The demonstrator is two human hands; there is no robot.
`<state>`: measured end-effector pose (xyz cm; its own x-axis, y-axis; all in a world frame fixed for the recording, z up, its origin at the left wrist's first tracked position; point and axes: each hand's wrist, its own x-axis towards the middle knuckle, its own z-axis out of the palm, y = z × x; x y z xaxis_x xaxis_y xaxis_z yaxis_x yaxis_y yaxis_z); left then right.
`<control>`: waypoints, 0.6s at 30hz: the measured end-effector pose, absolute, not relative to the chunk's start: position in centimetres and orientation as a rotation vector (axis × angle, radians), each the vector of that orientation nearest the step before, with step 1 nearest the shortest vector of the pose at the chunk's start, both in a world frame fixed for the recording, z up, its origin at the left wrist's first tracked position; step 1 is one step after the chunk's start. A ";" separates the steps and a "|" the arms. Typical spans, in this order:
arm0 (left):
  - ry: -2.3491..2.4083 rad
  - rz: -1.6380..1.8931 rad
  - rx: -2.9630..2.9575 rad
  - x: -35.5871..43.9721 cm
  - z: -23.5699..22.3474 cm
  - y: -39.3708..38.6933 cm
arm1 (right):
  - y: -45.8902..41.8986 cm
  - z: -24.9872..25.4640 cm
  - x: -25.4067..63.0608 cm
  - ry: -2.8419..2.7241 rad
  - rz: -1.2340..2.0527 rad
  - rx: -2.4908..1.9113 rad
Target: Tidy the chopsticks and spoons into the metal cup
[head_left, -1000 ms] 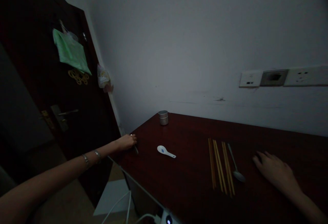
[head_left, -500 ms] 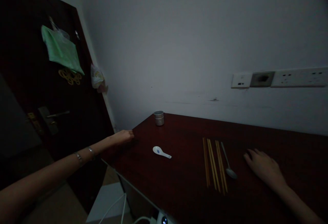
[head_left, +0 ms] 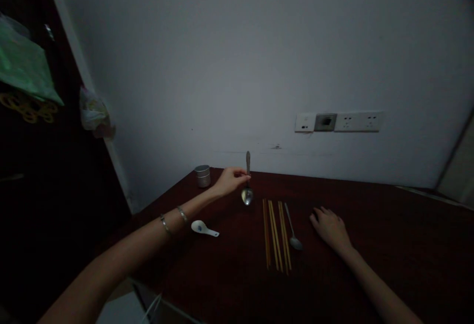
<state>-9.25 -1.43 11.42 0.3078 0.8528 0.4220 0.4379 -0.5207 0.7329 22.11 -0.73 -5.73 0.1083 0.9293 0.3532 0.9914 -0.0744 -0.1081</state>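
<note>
Between the thumb and fingers of my left hand [head_left: 229,182] is a metal spoon [head_left: 247,196], held upright above the table with its bowl down. Several chopsticks [head_left: 274,235] lie side by side just to the right of it, and a second metal spoon [head_left: 295,243] lies along their right side. My right hand [head_left: 331,227] rests on the tabletop right of that spoon, fingers loosely apart and holding nothing. Below my left forearm lies a white ceramic spoon [head_left: 202,227] with a blue mark in its bowl.
A grey metal cup [head_left: 203,177] stands at the back left of the dark red table [head_left: 370,210], close to the wall. Wall sockets [head_left: 357,122] are above the table. A dark door [head_left: 74,166] with hanging bags is at the left.
My left hand has lifted the metal spoon from the table's left edge and carried it right, near the chopsticks. My right hand stays resting on the table. The view has turned right.
</note>
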 end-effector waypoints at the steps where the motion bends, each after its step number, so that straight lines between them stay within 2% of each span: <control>1: 1.103 1.114 2.046 -7.1 11.0 -1.3 | -0.8 -5.6 22.1 -1.885 -0.264 -2.072; 8: 0.971 1.275 1.775 3.0 6.4 0.5 | -1.0 -4.7 22.1 -1.867 -0.178 -2.048; 14: 0.969 1.306 1.602 4.6 4.0 1.8 | -1.0 -4.0 22.3 -1.743 -0.005 -1.954; 18: 0.980 1.258 1.655 4.2 3.7 1.5 | -0.5 -2.8 22.0 -1.601 0.219 -1.540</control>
